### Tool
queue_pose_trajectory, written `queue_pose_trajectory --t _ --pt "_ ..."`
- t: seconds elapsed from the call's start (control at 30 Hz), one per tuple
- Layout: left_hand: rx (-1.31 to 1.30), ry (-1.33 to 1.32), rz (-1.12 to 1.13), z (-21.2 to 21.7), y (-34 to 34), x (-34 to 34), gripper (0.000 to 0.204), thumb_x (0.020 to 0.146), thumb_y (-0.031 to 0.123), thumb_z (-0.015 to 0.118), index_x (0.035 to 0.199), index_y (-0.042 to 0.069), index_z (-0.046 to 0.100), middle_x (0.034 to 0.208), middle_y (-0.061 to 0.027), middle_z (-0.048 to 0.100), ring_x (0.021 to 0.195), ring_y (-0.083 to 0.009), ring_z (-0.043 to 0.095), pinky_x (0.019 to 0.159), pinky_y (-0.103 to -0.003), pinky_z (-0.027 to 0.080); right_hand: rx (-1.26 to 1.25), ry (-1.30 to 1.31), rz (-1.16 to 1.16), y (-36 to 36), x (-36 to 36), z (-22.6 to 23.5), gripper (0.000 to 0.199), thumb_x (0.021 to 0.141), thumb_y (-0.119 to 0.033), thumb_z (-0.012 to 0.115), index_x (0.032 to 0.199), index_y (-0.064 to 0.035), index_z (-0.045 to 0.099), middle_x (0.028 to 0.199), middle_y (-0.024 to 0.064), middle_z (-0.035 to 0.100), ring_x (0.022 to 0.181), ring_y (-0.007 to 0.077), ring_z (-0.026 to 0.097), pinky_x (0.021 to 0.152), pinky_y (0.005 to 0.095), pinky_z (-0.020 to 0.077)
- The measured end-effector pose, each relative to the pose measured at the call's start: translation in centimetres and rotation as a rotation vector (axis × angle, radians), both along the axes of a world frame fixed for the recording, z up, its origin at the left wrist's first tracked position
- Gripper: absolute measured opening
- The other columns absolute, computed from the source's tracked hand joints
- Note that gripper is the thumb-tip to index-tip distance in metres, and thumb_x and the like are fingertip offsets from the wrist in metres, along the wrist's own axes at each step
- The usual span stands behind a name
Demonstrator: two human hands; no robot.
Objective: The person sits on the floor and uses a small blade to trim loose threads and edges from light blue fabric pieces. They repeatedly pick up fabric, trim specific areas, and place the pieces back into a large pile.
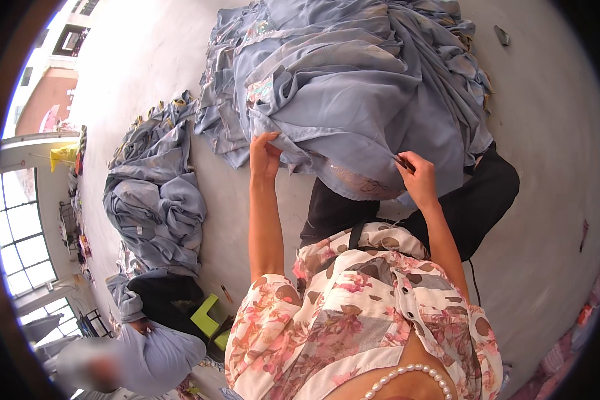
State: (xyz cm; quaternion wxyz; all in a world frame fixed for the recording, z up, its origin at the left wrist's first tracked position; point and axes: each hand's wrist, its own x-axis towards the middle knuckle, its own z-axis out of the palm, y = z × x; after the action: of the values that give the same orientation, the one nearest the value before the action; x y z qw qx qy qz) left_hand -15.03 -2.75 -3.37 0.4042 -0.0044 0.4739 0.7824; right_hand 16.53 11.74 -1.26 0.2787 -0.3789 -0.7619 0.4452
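A grey-blue garment (353, 127) of thin cloth lies spread over my lap, running up into a large heap of the same cloth. My left hand (265, 153) pinches its near edge at the left, close to a shiny embroidered patch (260, 91). At the right, my right hand (417, 179) closes around a small dark tool (403, 163), probably thread snips, with its tip against the cloth. Most of the tool is hidden by my fingers. Between my hands a lace-patterned panel (360, 181) hangs at the garment's lower edge.
A second pile of grey-blue garments (155, 193) lies on the floor to the left. Beside it a co-worker in a light blue top (163, 357) sits near a green stool (207, 318). A small dark object (502, 36) lies on the floor at the far right.
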Motion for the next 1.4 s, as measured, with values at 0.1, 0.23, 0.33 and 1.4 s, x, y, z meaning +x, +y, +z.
queue_pose_trajectory --t 0.1,0.23,0.33,1.4 --pt "0.026 -0.003 -0.043 -0.2 -0.9 -0.2 0.011 0.074 0.000 0.054 0.083 0.000 0.060 0.084 -0.0099 0.064 0.079 -0.0235 0.063 0.070 -0.039 0.052 0.075 0.003 0.004 -0.6 0.5 1.9 0.014 0.075 0.005 0.065 0.089 0.0003 0.063 0.073 0.0093 0.062 0.056 0.0127 0.053 0.054 0.0251 0.0429" --pt "-0.277 0.171 0.013 2.4 -1.3 2.1 0.010 0.081 0.010 0.059 0.087 0.002 0.056 0.080 -0.0081 0.061 0.073 -0.0186 0.061 0.062 -0.034 0.052 0.137 0.064 0.015 -1.4 1.2 3.1 0.019 0.074 0.008 0.064 0.091 -0.0007 0.063 0.078 0.0082 0.063 0.056 0.0118 0.053 0.054 0.0231 0.0429" --pt "-0.536 0.469 0.227 3.2 -1.7 5.3 0.020 0.086 0.021 0.062 0.089 0.003 0.054 0.074 -0.0069 0.059 0.063 -0.0150 0.059 0.053 -0.027 0.050 0.192 0.101 0.052 -1.8 1.2 3.9 0.027 0.071 0.012 0.061 0.093 -0.0018 0.063 0.079 0.0081 0.063 0.056 0.0141 0.054 0.053 0.0231 0.0440" --pt "0.026 -0.225 -0.261 7.0 -1.8 16.0 0.019 0.092 0.018 0.057 0.096 -0.001 0.061 0.090 -0.0123 0.067 0.082 -0.0198 0.067 0.070 -0.034 0.059 -0.001 0.122 0.118 -5.4 -0.6 4.6 0.023 0.083 -0.017 0.068 0.094 -0.0025 0.055 0.070 0.0077 0.060 0.059 0.0163 0.060 0.053 0.0270 0.0495"
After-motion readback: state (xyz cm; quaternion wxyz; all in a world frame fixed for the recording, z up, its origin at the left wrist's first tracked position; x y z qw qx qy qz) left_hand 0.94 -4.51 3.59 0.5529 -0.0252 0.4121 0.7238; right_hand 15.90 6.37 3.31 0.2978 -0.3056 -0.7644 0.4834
